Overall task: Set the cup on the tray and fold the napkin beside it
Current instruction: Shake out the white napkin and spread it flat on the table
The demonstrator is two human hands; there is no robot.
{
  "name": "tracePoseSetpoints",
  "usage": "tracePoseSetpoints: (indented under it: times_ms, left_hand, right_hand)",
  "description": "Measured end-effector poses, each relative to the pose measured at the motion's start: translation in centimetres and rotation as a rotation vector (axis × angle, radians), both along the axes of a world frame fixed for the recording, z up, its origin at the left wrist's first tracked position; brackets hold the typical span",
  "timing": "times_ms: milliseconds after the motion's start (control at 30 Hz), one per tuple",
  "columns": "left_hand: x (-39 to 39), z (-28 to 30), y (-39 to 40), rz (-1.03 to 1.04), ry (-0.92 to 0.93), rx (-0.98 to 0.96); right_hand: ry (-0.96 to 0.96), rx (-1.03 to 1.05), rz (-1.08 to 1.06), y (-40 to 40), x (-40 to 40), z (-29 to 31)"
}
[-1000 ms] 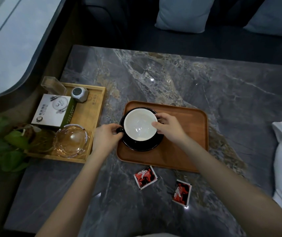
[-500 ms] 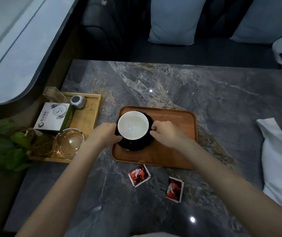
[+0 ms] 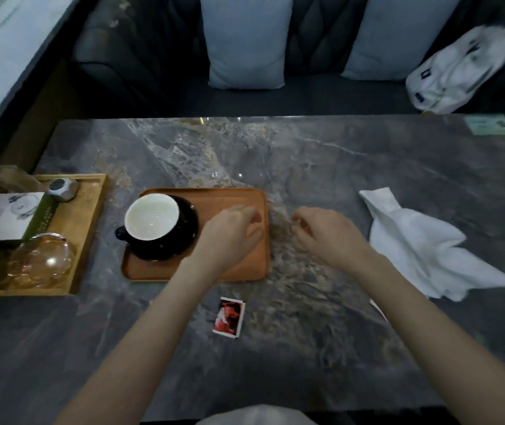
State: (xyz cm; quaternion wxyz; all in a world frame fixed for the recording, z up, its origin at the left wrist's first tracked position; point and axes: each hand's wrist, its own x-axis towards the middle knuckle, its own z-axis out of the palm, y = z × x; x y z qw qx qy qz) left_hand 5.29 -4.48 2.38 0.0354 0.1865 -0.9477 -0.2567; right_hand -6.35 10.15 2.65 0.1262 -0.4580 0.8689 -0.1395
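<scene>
Shifting: both hands have let go of the cup [image 3: 152, 216] since a moment ago and moved rightward, toward the napkin [image 3: 419, 243].
Cup: it sits on its dark saucer [image 3: 183, 240] at the left end of the brown tray [image 3: 245, 197], handle pointing left, nothing touching it.
Left hand: the left hand [image 3: 232, 231] hovers over the right part of the tray, fingers loosely extended, holding nothing.
Right hand: the right hand [image 3: 321, 231] is over the bare table [image 3: 306, 154] just right of the tray, fingers lightly curled, empty; it is near the napkin but apart from it.
Napkin: crumpled and unfolded, well to the right of the tray.
Meaning: the first half of the task looks done; the folding has not begun, and the cloth likely needs bringing closer to the tray.
Other: a small red packet [image 3: 229, 315] lies on the table below the tray; a second wooden tray [image 3: 88, 216] with a glass bowl [image 3: 42, 259] sits at far left.
</scene>
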Motion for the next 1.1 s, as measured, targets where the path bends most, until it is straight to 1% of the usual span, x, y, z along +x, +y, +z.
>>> tracePoseSetpoints:
  times_ms: [133, 200, 300, 400, 567, 633, 700, 867, 1000, 1100]
  left_hand:
    - [-2.9, -2.6, 7.7, -0.095, 0.127, 0.13]
    - [-4.2, -4.5, 11.6, -0.1, 0.132, 0.168]
    - [-6.1, -7.1, 16.3, -0.116, 0.091, 0.17]
    - [-7.7, -9.2, 19.5, -0.16, 0.049, 0.157]
    - [-9.0, -12.3, 24.0, -0.285, -0.029, 0.168]
    - [-9.1, -13.1, 24.8, -0.314, -0.056, 0.14]
    - [-9.2, -13.6, 24.8, -0.333, -0.05, 0.072]
    - [-9.6, -13.9, 24.2, -0.285, -0.005, 0.059]
    - [-9.6, -13.5, 23.7, -0.16, 0.025, 0.156]
    - [-9.8, -12.0, 22.7, -0.038, 0.052, 0.22]
  right_hand:
    - [-0.032, -0.126, -0.176, 7.4, -2.4, -1.2]
    - [-0.027, -0.18, -0.251, 10.8, -3.4, -2.4]
    - [-0.019, -0.184, -0.313, 15.2, -4.7, -4.6]
    - [0.034, -0.124, -0.309, 18.5, -5.8, -6.5]
    - [0.035, 0.048, -0.129, 22.1, -6.3, -9.8]
    - [0.048, 0.103, -0.078, 22.9, -6.2, -11.0]
    - [0.059, 0.109, -0.069, 23.3, -6.3, -12.0]
    - [0.048, -0.007, -0.083, 23.1, -6.7, -12.6]
    - [-0.128, -0.111, -0.131, 22.3, -7.1, -11.2]
    - [-0.29, -0.212, -0.238, 21.1, -7.7, -10.0]
